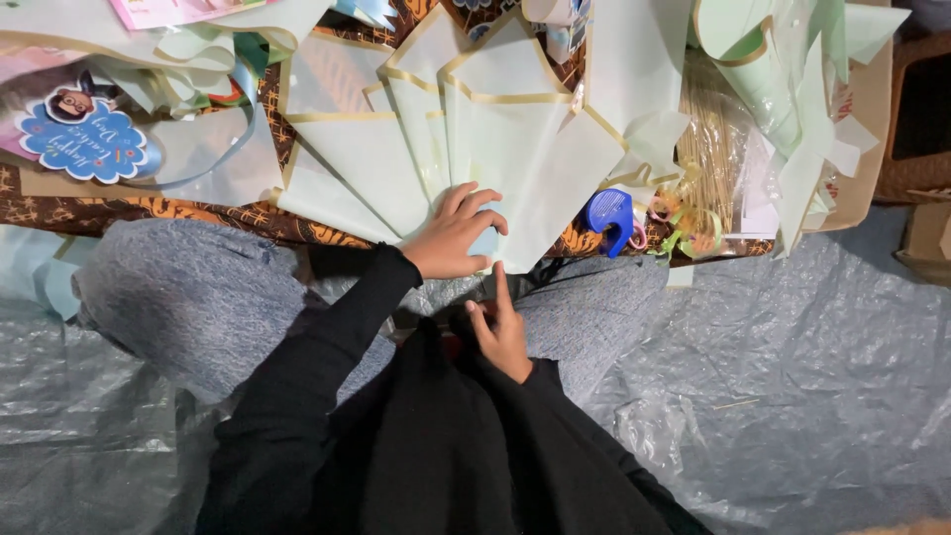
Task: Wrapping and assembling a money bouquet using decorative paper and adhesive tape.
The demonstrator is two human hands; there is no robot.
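Several pale green sheets with gold edges lie fanned out on a brown patterned cloth in front of me. My left hand rests on their gathered lower ends, fingers curled and pressing on the sheets. Just below, over my lap, my right hand holds nothing, its forefinger pointing up toward the tip of the sheets. Both arms are in black sleeves. My knees, in grey trousers, frame the hands.
A blue tape dispenser sits right of the sheets, beside curled ribbon and a clear-wrapped bundle of straw-like stalks. A blue cloud-shaped card lies at left. More pale green sheets are piled at top right. Plastic sheeting covers the floor.
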